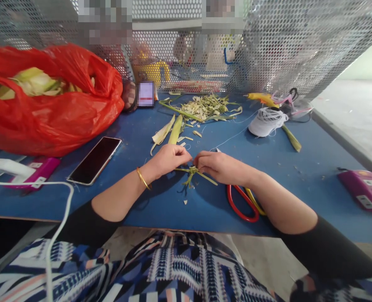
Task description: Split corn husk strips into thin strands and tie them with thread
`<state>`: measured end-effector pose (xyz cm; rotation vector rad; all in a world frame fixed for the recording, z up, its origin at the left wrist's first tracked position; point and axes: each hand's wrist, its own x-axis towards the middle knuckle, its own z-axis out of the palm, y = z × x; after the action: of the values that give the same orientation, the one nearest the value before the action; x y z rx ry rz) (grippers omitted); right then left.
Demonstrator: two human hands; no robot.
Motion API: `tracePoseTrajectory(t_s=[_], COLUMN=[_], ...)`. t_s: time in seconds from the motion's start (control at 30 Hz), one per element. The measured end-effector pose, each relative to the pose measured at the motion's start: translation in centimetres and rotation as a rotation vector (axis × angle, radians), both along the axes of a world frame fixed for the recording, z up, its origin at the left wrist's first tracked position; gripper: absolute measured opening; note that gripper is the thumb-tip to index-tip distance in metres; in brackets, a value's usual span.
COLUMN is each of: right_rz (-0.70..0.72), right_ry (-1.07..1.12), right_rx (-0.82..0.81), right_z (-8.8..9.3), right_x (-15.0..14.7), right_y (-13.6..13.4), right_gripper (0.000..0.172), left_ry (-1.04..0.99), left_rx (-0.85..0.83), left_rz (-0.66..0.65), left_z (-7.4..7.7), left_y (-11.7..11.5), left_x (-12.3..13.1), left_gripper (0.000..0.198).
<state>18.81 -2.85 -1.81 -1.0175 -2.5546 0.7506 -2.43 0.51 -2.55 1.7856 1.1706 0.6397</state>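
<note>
My left hand (168,160), with a gold bangle at the wrist, is closed in a pinch near the middle of the table. Close opposite it, my right hand (216,165) pinches too, fingertips almost meeting the left's. White thread (228,139) runs to them from the spool and loops by the left fingertips; what exactly lies inside the pinches is partly hidden. Just below the fingertips is a small knotted bundle of green husk strips (191,171), its frayed ends pointing toward me. Scissors with red handles (243,205) lie under my right forearm.
A red plastic bag (88,119) of husks stands left, near a phone (94,161) and a purple power strip (45,167). Husk scraps (205,107) lie at the back beside the white thread spool (264,122). Another purple power strip (364,191) sits right. A perforated screen (186,42) closes the back.
</note>
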Motion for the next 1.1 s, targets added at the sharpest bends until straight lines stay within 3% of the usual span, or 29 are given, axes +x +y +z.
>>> tracePoseTrajectory(t_s=[0.1,0.23,0.43,0.67,1.0,1.1], right_rz=[0.005,-0.018,-0.087,-0.181,-0.560,-0.577], right_ry=[0.016,0.035,0.034,0.043,-0.087,0.063], right_rx=[0.004,-0.003,-0.009,-0.029,-0.009,-0.158], right_z=[0.0,0.1,0.5,0.6,1.2,1.6], right_x=[-0.1,-0.1,0.1,-0.5,-1.5,-1.4], right_y=[0.0,-0.1,-0.1,-0.4,-1.2,-1.2], right_gripper=[0.019,0.019,0.020,0.020,0.023,0.031], left_ry=[-0.057,-0.188,-0.263,-0.247,-0.194,-0.197], left_rx=[-0.246,-0.426,-0.620,-0.562,-0.433,-0.425], left_rz=[-0.047,-0.052,0.012,0.040,0.058,0.047], left_z=[-0.2,0.1,0.6,0.4,0.1,0.0], left_y=[-0.3,-0.6,-0.9,-1.5,-2.0,-2.1], left_x=[0.6,1.1,1.0,1.9,2.6,2.5], left_gripper=[0.031,0.032,0.009,0.017,0.009,0.010])
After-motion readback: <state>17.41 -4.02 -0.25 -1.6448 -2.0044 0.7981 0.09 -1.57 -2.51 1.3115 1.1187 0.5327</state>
